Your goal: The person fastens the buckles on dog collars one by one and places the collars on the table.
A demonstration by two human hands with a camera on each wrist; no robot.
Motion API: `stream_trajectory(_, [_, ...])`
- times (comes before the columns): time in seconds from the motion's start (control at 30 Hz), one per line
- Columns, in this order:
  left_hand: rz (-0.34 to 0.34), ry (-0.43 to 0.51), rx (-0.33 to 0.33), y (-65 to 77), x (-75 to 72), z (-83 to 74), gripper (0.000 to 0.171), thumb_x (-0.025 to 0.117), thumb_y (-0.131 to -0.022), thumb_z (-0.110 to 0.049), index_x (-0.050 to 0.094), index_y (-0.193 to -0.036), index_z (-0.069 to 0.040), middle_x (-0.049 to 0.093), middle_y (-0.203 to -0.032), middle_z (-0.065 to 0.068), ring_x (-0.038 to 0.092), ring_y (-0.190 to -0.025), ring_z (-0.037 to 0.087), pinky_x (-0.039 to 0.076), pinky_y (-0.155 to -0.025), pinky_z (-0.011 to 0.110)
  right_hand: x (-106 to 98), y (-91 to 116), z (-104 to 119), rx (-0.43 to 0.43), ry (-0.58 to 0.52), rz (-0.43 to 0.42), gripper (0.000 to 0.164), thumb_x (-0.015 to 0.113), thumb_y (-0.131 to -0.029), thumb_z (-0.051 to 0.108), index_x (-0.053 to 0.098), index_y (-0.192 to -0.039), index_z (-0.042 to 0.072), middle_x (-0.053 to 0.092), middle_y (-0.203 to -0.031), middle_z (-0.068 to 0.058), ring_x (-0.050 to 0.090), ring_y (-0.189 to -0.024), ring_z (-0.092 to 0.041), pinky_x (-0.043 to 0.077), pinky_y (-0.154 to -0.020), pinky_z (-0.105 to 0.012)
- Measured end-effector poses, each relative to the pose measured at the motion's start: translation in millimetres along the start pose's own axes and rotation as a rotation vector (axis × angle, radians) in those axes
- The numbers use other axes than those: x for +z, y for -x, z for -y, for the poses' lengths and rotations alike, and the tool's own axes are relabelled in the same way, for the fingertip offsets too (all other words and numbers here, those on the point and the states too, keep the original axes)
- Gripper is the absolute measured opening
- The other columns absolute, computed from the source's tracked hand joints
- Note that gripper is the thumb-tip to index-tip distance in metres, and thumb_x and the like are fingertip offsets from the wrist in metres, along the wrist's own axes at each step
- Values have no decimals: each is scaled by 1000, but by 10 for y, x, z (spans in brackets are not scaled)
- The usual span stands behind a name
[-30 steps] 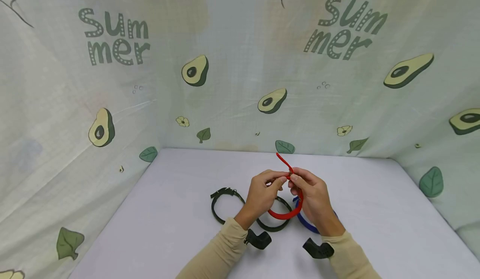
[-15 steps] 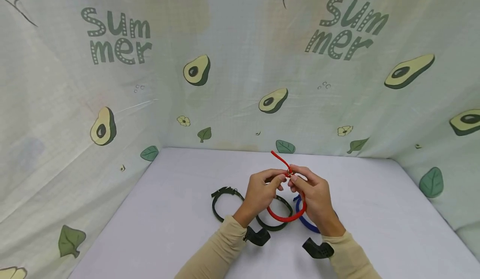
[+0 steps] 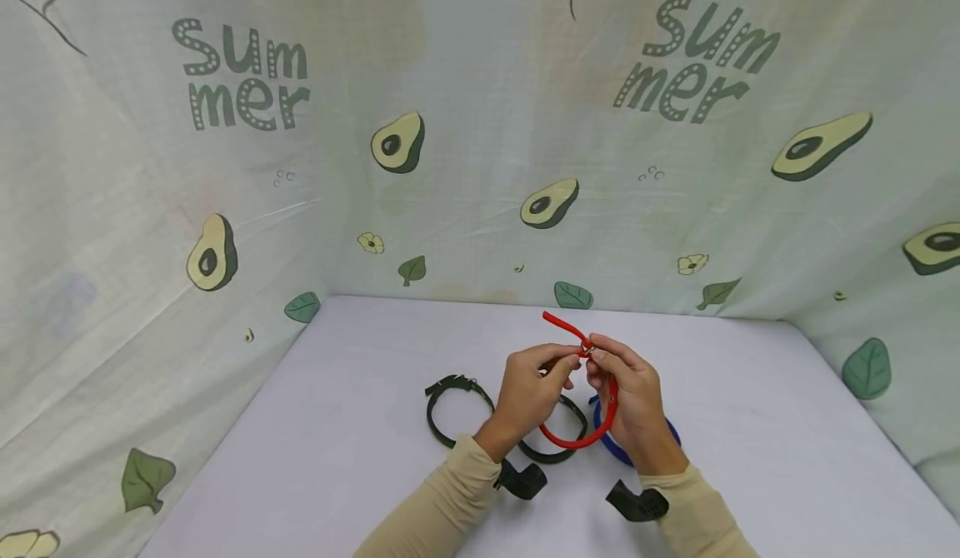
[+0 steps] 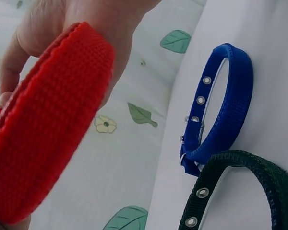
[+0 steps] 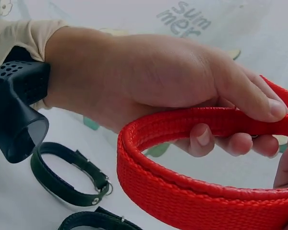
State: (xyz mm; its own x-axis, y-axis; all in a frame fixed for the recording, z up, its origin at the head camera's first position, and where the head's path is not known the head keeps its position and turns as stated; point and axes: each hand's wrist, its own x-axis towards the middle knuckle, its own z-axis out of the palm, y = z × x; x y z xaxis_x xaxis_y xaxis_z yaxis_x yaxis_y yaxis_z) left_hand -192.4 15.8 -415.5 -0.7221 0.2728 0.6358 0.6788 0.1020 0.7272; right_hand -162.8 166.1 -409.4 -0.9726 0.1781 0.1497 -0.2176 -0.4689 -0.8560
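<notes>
A red webbing dog collar (image 3: pixel 577 441), bent into a loop, is held up over the table between both hands. My left hand (image 3: pixel 528 387) pinches the strap between thumb and fingers just left of the metal buckle (image 3: pixel 587 348). My right hand (image 3: pixel 633 400) pinches the collar at the buckle's right side. The strap's free end (image 3: pixel 562 321) sticks out up and to the left past the buckle. In the right wrist view, my left hand (image 5: pixel 168 72) has its thumb flat on the red strap. The red loop (image 4: pixel 53 124) covers part of my right hand in the left wrist view.
Two dark green collars, a left one (image 3: pixel 435 425) and a middle one (image 3: pixel 551 458), lie on the white table (image 3: pixel 337 458). A blue collar (image 3: pixel 618 455) lies under my right hand. A patterned cloth (image 3: pixel 465 125) hangs behind. Black wrist cameras sit below both wrists.
The strap's free end has tilted further over to the left. The red loop has swung slightly down and to the right. Both hands keep their pinch near the buckle.
</notes>
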Motion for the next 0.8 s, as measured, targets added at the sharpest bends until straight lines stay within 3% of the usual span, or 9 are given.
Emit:
stream_trajectory(0.13, [14,-38,24,-5,-13,-4,15,66,-98,-9,75,-109,-5,72,-90,2,63,-65,-1,54,-56,19,-6,4,16,-17,66,23,30,62,-100,8,62,-123,-11,67,-84,-7,61,-70,-12,54,-64,-20])
stream_trajectory(0.33, [52,-123,67,-11,-17,-28,15,67,-98,-11,76,-109,-6,71,-91,0,60,-67,-3,52,-60,15,-27,2,55,-93,274,47,34,65,-99,13,62,-125,-8,68,-88,-6,59,-66,-13,54,-61,-22])
stream_trajectory(0.47, [54,-175,91,-8,-14,-36,15,67,-98,-12,77,-108,-6,70,-89,-1,59,-69,-1,50,-61,14,-29,-1,67,-88,342,43,36,66,-98,14,62,-124,-11,67,-83,-8,58,-63,-14,55,-61,-23])
stream_trajectory(0.63, [59,-217,102,-1,-20,-30,15,68,-97,-12,77,-108,-7,70,-87,-1,55,-72,3,47,-61,13,-28,-18,54,-42,337,37,37,64,-100,16,60,-122,-13,66,-80,-8,59,-63,-13,55,-61,-23])
stream_trajectory(0.8, [58,-269,133,-6,-14,-43,14,69,-96,-11,77,-107,-7,71,-88,-2,55,-73,2,46,-62,11,-49,-25,36,17,203,63,26,61,-102,18,65,-118,-1,67,-87,-5,59,-65,-12,53,-61,-20])
